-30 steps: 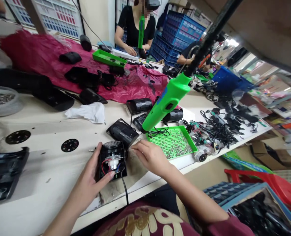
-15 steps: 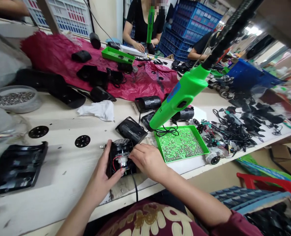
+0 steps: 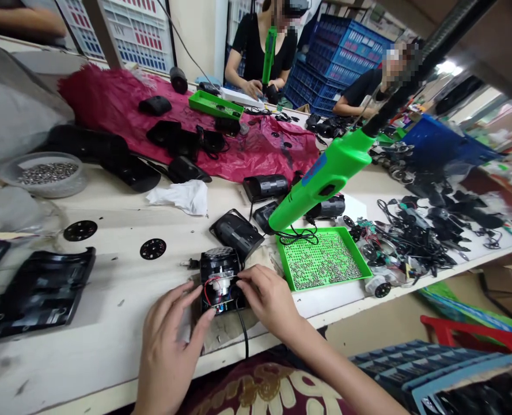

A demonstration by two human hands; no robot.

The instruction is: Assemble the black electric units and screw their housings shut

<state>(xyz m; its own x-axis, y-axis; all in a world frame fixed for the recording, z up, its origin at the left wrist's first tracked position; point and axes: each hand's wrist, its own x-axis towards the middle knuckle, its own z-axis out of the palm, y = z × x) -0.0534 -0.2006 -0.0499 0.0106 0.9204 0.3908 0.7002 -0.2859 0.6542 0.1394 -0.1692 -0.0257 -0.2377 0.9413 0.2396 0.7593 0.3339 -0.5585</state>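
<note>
A black plastic housing [image 3: 204, 266] lies open on the bench in front of me, with a metal motor [image 3: 221, 285], thin red wires and a small circuit board inside. A black cord [image 3: 244, 334] runs from it over the bench edge. My left hand [image 3: 171, 331] is at its left side, thumb and fingers spread, the tips close to the housing. Along the right rim my right hand [image 3: 270, 297] has its thumb and fingertips pinched together; what is between them is too small to make out. A green electric screwdriver [image 3: 320, 181] hangs above, to the right.
Right of the housing sits a green tray [image 3: 325, 259] of screws, with a heap of wired parts [image 3: 406, 225] beyond. Black shells [image 3: 236, 230] lie behind. At left are a tub of screws [image 3: 46, 173], black discs [image 3: 153, 249] and a larger shell [image 3: 40, 291]. Co-workers sit opposite.
My left hand has let go of the housing's left side and drawn back toward me, fingers spreading. The right hand stays pinched at the right rim. The whole view has shifted slightly.
</note>
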